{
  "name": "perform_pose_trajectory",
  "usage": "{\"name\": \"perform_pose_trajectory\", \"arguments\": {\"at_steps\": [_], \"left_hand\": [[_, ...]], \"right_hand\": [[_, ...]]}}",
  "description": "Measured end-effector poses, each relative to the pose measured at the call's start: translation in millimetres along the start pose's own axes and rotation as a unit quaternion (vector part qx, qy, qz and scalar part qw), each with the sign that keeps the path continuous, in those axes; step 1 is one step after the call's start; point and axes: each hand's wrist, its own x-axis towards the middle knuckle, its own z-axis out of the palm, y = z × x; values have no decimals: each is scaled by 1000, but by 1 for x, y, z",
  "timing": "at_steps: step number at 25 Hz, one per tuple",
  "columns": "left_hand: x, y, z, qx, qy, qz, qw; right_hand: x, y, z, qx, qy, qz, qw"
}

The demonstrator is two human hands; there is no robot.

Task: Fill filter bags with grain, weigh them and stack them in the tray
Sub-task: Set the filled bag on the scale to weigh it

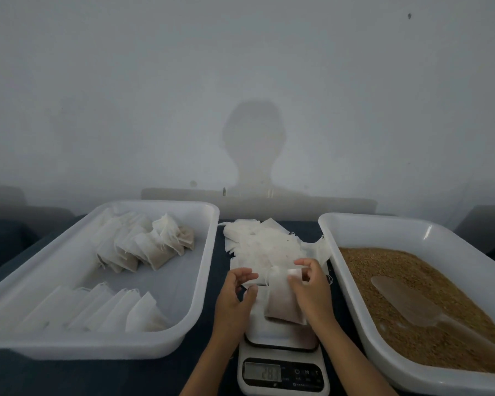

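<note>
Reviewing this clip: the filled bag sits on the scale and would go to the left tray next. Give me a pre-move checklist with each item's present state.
1. Filled bag rests on the scale platform: ok.
2. Reading legible on the display: cannot tell, digits are blurred.
3. Bag top closed: cannot tell; the right hand pinches it at the top.
4. Left hand free: ok, fingers relaxed beside the bag, holding nothing.
5. Room in the left tray for the bag: ok, bare floor shows between the two rows of bags.
6. Scoop out of the way: ok, lying in the grain tray.
</note>
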Motion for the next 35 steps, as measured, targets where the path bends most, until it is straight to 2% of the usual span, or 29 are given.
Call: {"name": "perform_pose_trajectory", "arguments": {"at_steps": [2, 5, 7, 8, 9, 10, 11, 12, 16, 20, 23, 27, 30, 32, 35], "left_hand": [[-3, 8, 1, 24, -19, 17, 999], [-10, 35, 1, 12, -55, 38, 998], [-13, 60, -5, 19, -34, 68, 997], [-15, 73, -10, 82, 15, 91, 992], [-16, 86, -21, 188, 90, 122, 970], [-18, 97, -35, 284, 164, 155, 932], [-20, 109, -50, 352, 213, 175, 894], [-21, 119, -66, 399, 220, 162, 875], [-16, 125, -120, 490, 172, 54, 853], [-2, 100, -135, 509, 77, -67, 854], [8, 81, -131, 545, -6, -157, 824], [10, 67, -132, 573, -81, -199, 791], [11, 64, -133, 584, -124, -221, 771], [13, 64, -132, 607, -159, -224, 746], [17, 63, -128, 625, -201, -210, 725]], "right_hand": [[-6, -19, 0, 9, -6, -47, 999], [-15, -60, 2, 22, -57, -129, 990], [-20, -94, 6, 22, -94, -181, 979], [-21, -110, 9, 26, -110, -197, 974], [-23, -125, 14, 37, -134, -202, 969], [-24, -138, 20, 54, -166, -200, 964], [-25, -149, 28, 74, -201, -194, 957], [-27, -157, 38, 91, -234, -190, 949], [-37, -167, 85, 74, -292, -213, 930], [-47, -143, 120, -7, -308, -236, 922], [-51, -127, 131, -82, -304, -254, 914], [-54, -116, 132, -181, -319, -287, 885], [-56, -115, 130, -233, -279, -346, 865], [-57, -116, 129, -265, -251, -372, 853], [-61, -117, 123, -332, -295, -376, 813]]}}
